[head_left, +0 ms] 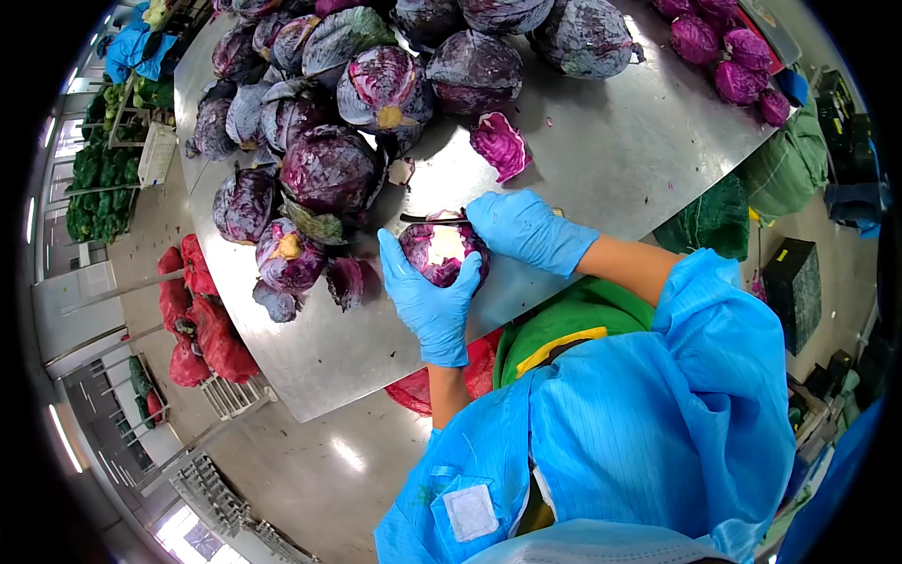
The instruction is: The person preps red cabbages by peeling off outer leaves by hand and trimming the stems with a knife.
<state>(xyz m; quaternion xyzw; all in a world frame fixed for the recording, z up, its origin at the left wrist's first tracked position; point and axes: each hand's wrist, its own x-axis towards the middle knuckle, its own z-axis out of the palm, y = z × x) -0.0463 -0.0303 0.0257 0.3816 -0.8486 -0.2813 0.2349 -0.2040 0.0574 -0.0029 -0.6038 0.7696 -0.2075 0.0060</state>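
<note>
In a blue glove, my left hand [427,301] is wrapped round a red cabbage [425,246] near the table's front edge. A pale cut patch shows on the cabbage's upper side. My right hand [521,228], gloved as well, is closed on a knife [434,219]; its handle is hidden in the fist and the dark blade lies across the cabbage's far side. Just beyond lies a loose purple cabbage leaf [500,147]. To the left, another leaf [346,283] rests beside a whole cabbage [289,256].
Whole red cabbages [329,169] are heaped on the far left of the metal table [601,141]. Several smaller, brighter purple cabbages [742,83] sit at the far right. Red mesh sacks [211,329] stand on the floor at left, and a dark crate [791,291] at right.
</note>
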